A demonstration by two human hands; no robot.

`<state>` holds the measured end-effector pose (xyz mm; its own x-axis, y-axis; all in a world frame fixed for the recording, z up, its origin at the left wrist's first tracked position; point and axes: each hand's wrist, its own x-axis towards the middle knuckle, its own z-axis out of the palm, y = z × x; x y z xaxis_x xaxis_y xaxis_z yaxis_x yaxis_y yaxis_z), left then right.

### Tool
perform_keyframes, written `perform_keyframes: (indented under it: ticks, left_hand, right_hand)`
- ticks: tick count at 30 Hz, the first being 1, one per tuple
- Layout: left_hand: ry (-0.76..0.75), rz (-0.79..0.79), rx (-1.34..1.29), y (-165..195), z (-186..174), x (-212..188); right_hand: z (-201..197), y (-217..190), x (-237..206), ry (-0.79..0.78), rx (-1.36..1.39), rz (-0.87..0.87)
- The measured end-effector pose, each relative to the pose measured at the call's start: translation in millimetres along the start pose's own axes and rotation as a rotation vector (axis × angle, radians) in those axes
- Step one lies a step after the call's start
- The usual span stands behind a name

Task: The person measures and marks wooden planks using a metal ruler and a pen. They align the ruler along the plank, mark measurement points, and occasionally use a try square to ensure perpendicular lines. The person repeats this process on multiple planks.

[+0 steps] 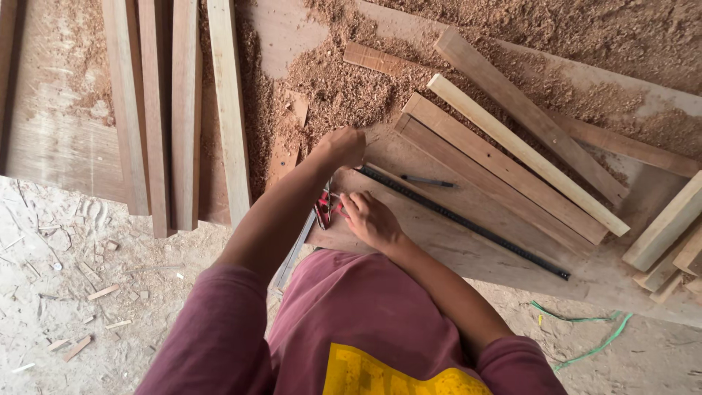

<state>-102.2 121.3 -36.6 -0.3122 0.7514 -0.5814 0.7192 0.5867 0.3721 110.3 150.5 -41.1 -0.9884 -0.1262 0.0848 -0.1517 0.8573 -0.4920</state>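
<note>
My left hand point(341, 146) rests with curled fingers on the left end of a wide brown board point(468, 241), and nothing shows in it. My right hand point(370, 219) is closer to me at the same end. Its fingers grip the red head of a square point(322, 208), whose metal blade point(292, 256) runs down-left off the board's edge. A long black ribbed rod point(468, 223) lies diagonally across the board. A short dark pencil point(428, 181) lies just beyond the rod.
Several planed slats point(512, 153) lie diagonally on the board's far side, and offcuts point(669, 252) sit at the right. Long planks point(186, 110) lie side by side at the left. Sawdust point(344, 88) covers the sheet beneath. Green cord point(585, 322) lies on the dusty floor.
</note>
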Motion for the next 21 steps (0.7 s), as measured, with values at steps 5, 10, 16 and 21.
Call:
perform_keyframes:
  ticks: [5,10,16,21]
  left_hand:
    - [-0.032,-0.045,-0.022,-5,9,-4]
    - [0.038,0.0,-0.035,-7,11,-3]
    - [0.068,0.003,-0.026,-9,18,1]
    - [0.155,0.034,-0.01,-13,31,-11]
  right_hand:
    - [-7,-1,-8,-0.025,0.007,0.021]
    - [-12,-2,-13,-0.077,-0.004,0.145]
    - [-20,-3,-18,-0.154,-0.1,0.159]
    - [-37,17,-38,0.031,-0.057,0.055]
